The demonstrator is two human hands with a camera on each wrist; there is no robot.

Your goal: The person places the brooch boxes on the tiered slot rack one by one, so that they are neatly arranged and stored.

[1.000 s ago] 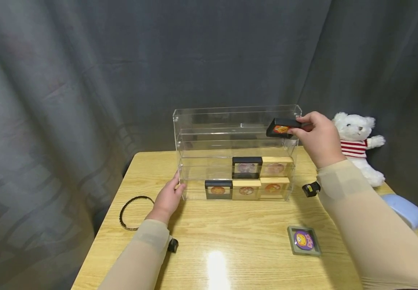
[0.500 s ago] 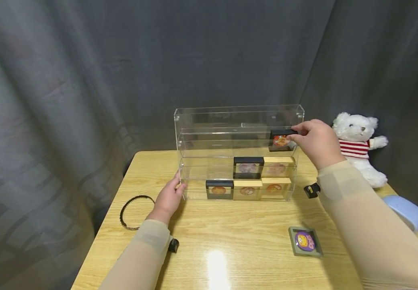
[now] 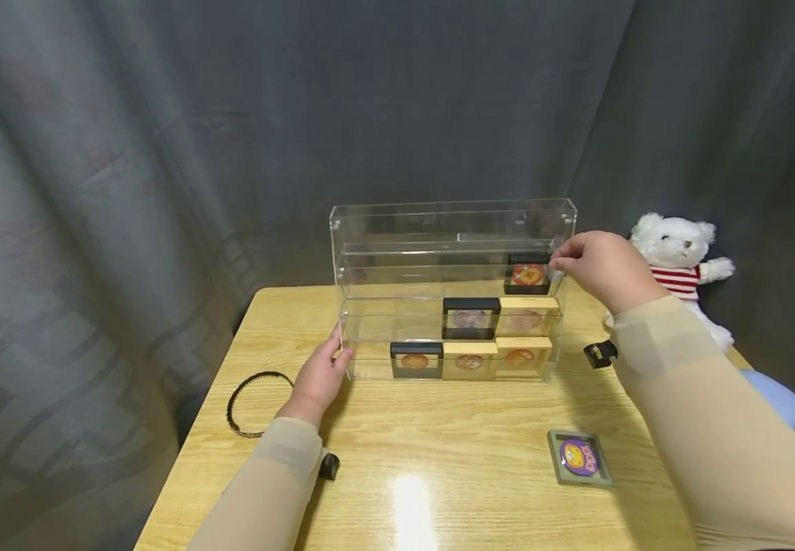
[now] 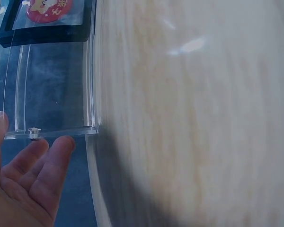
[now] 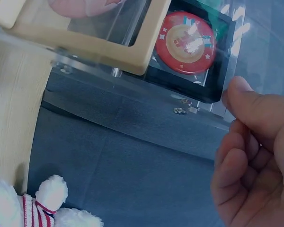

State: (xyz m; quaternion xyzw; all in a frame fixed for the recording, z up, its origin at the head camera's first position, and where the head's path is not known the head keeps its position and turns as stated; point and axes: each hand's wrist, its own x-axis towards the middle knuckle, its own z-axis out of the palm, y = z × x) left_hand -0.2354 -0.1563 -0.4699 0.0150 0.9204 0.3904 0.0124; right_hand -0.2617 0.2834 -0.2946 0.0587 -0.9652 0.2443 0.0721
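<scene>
A clear acrylic display stand (image 3: 397, 283) rises in tiers on the table. My left hand (image 3: 317, 383) holds its left side low down, the thumb at the front edge and the fingertips (image 4: 61, 144) against the side panel. In the third tier up, at the right end, sits a black square display frame (image 3: 527, 274) with a round red badge (image 5: 185, 42), behind the clear panel. My right hand (image 3: 604, 264) is right beside this frame; its thumb tip is at the stand's corner by the frame, the other fingers loosely curled with nothing visible between them.
Lower tiers hold several black and cream frames (image 3: 469, 361). A grey-green frame with a purple badge (image 3: 579, 458) lies front right. A dark toothed headband (image 3: 232, 405) lies left. A white teddy bear (image 3: 676, 245) and a pale blue object (image 3: 776, 398) are at right.
My right hand lowered the black frame from above the stand into the third tier, and the frame now sits upright there. The fingers have drawn to its right edge. My left hand stayed put.
</scene>
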